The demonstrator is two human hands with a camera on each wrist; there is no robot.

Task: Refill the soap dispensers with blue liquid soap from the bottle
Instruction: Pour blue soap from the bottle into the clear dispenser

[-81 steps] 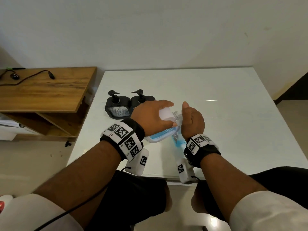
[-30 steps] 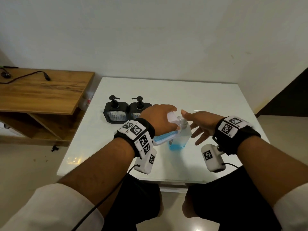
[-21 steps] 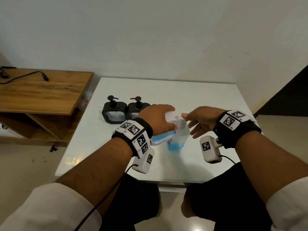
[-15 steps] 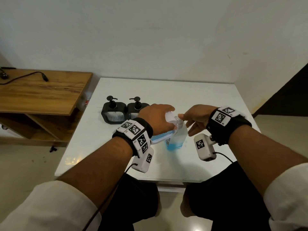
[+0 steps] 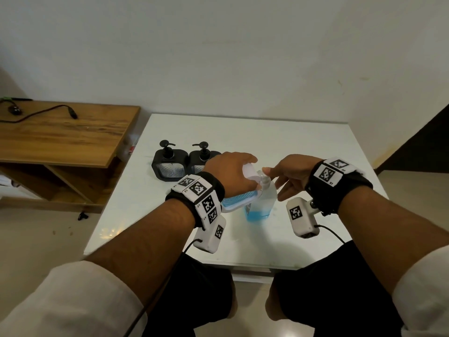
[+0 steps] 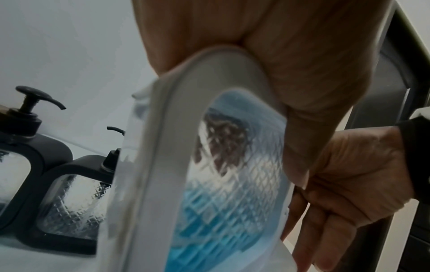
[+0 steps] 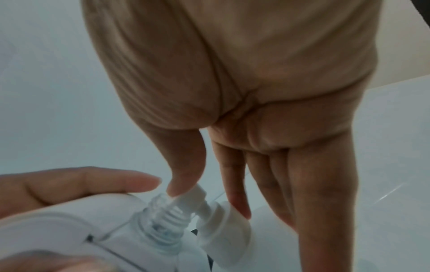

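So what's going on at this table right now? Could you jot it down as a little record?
left hand: grips a tilted white-framed clear dispenser part full of blue liquid, neck uncapped
right hand: thumb and forefinger pinch the white plastic pump
clear plastic bottle: upright, blue soap low inside
two black-framed pump dispensers: side by side behind the left hand, pumps on, no blue visible
white table: carries everything
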